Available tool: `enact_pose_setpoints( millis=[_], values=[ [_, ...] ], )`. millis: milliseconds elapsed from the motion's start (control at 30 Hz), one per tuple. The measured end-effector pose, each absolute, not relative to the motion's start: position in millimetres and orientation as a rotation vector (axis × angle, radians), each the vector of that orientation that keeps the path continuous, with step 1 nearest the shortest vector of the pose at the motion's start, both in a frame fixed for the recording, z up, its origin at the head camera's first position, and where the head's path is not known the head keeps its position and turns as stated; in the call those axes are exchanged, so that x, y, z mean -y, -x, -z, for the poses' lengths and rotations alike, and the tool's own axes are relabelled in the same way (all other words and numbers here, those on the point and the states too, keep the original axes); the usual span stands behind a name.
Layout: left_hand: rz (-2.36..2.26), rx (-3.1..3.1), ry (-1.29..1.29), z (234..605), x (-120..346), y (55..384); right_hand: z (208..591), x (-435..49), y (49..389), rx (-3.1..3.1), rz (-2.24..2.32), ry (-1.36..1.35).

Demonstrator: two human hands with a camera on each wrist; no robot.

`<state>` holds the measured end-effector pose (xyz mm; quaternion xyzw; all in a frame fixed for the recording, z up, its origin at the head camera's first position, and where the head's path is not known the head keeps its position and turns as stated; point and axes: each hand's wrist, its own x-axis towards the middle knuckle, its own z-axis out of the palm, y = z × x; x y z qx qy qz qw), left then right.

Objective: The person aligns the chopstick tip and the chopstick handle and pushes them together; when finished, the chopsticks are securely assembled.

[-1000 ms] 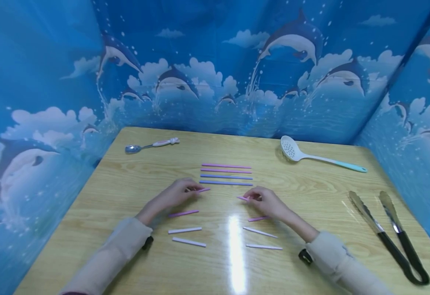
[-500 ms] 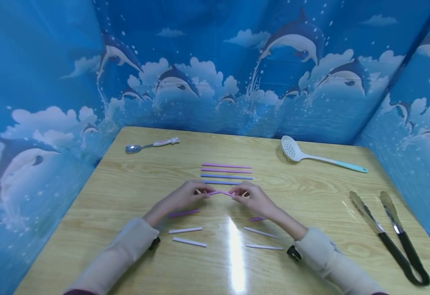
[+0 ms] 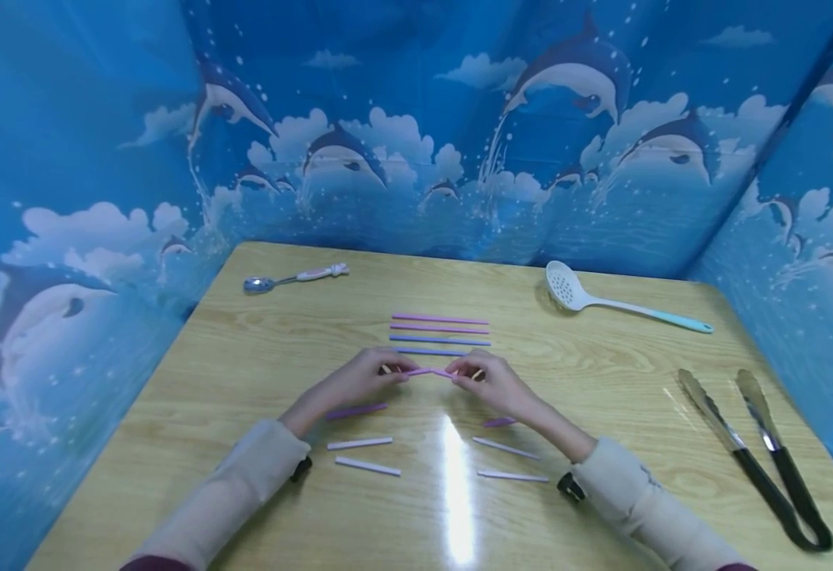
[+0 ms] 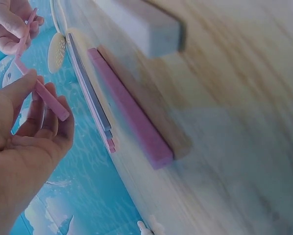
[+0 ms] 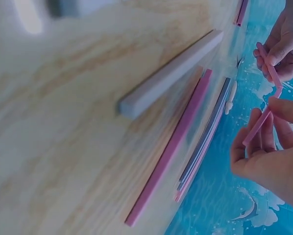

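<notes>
My left hand (image 3: 359, 381) pinches a pink stick (image 4: 52, 102) between thumb and fingers. Another pink stick (image 5: 257, 128) is pinched by my right hand (image 3: 495, 385). The inner ends of both sticks meet at a slight angle above the middle of the table, in front of two long blue strips (image 3: 439, 341) and two long pink ones (image 3: 439, 319). Below my left hand lie a pink stick (image 3: 356, 411) and two white sticks (image 3: 368, 466). Below the right one lie a partly hidden pink stick (image 3: 499, 422) and two more white sticks (image 3: 512, 477).
A metal spoon (image 3: 259, 285) with a pale handle lies at the back left of the wooden table (image 3: 245, 357). At the back right is a white skimmer (image 3: 566, 287). Black-handled tongs (image 3: 781, 476) lie spread at the right. A dolphin-print curtain (image 3: 416, 119) surrounds the far sides.
Over the first half second both hands moved inward and brought their pink sticks end to end. Since then the hands have stayed almost still.
</notes>
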<state>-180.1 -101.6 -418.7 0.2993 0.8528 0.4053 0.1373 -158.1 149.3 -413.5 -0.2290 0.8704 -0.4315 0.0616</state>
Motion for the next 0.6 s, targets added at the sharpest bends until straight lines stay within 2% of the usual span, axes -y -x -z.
enact_pose_setpoints(
  millis=[267,600],
  values=[
    [-1.188,-2.484,-0.867,423.1,103.8,182.1,415.7,-151.5,159.4,-2.674,1.312,0.758],
    [-1.204,-2.503,-0.889,420.1,103.7,182.0,414.1,-151.3,159.0,-2.692,1.326,0.712]
  ],
)
